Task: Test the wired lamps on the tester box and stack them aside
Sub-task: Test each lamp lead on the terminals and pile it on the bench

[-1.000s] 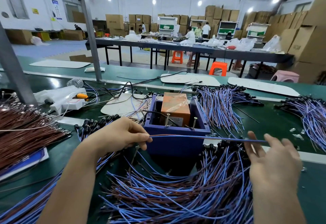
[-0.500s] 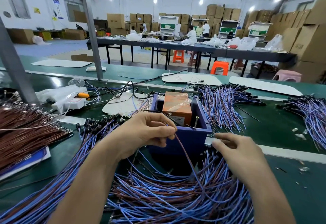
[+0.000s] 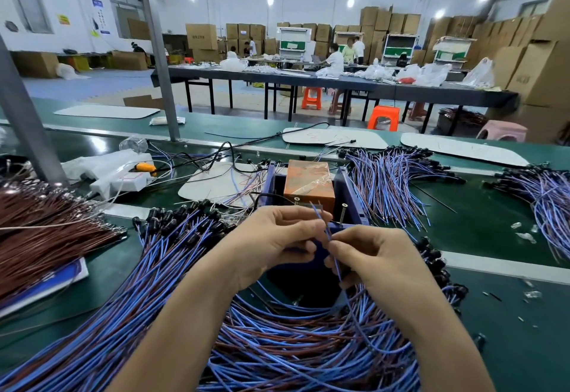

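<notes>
The green desk fills the near half of the view. A wide heap of wired lamps, blue and brown leads with black heads, covers its near middle and fans out to the near left. At the left lies a thick bundle of brown wires. More bundles of blue leads lie right of the middle and at the far right edge. The blue tester box stands at the middle of the desk, just beyond the heap, open at the top with an orange block inside it. The left hand and the right hand meet just in front of the box's near wall, fingers curled, each pinching the same wired lamp between thumb and fingertips. Its lead ends rise from the pinch over the box's near edge, close to two upright screws, though contact cannot be told; the rest of it runs down below the right hand into the heap
</notes>
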Available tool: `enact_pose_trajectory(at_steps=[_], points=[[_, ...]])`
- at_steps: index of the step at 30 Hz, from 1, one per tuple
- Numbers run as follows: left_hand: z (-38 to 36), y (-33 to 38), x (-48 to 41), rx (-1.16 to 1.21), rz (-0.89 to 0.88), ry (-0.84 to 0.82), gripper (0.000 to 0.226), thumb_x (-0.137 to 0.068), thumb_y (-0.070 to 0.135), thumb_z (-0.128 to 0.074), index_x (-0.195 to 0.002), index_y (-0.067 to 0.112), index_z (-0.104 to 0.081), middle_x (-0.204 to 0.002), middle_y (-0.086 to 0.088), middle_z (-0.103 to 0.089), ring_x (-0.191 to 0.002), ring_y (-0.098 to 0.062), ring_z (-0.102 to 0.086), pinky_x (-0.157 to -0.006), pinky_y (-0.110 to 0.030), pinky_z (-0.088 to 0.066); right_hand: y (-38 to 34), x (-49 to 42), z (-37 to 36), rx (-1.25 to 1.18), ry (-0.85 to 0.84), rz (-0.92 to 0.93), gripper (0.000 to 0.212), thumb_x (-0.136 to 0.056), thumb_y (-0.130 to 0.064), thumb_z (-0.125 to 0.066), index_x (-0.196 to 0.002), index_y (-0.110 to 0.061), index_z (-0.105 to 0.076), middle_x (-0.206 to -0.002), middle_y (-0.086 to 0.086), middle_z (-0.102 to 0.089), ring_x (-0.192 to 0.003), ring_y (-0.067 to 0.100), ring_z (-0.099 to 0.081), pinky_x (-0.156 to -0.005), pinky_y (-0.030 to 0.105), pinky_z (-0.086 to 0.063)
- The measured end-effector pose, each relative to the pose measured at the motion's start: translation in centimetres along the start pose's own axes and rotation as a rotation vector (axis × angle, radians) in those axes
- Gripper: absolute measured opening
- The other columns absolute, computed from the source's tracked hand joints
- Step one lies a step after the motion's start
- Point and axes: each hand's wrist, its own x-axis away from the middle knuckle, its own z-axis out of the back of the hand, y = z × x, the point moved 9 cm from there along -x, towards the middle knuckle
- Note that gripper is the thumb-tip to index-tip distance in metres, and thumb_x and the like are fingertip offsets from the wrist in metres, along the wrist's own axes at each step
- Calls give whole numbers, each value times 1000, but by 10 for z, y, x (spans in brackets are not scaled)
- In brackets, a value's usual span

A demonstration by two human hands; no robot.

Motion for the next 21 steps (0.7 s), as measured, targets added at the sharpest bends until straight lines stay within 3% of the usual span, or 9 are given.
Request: enact_pose_trajectory(at_steps=[6, 11, 16, 21], points=[[2, -6, -5, -72, -8, 52, 15, -89, 13, -63, -80, 17, -74, -72, 1, -69, -58, -4, -58, -60, -19, -54, 6, -3, 3, -33, 78, -37, 19, -89, -8, -64, -74, -15, -72, -64, 6, -71, -59, 15, -69, -52, 24, -54], [20, -18, -12, -53, 38, 150, 18, -94, 13, -56, -86, 13, -72, -73, -2, -72, -48, -3, -54, -55, -18, -52, 23, -5, 23, 10, 239, -121, 16, -91, -2, -60, -79, -7, -68, -63, 10, -69, -50, 17, -67, -47, 21, -53], [38, -35, -18, -97, 104, 237, 22, -94, 14, -57, -82, 9, -74, -72, -2, -72, -49, -3, -56, -54, -18, -51, 33, -7, 25, 123, 238, -179, 13, -91, 4, -56, -87, -7, -62, -69, 7, -71, -49, 12, -67, -52, 18, -55], [44, -40, -19, -167, 150, 224, 22, -93, 16, -60, -80, 10, -75, -76, -4, -74, -49, -3, -57, -54, -19, -51, 30, -7, 17, 209, 181, -173, 17, -89, 7, -56, -83, -8, -56, -69, 11, -69, -41, 8, -60, -41, 11, -42]])
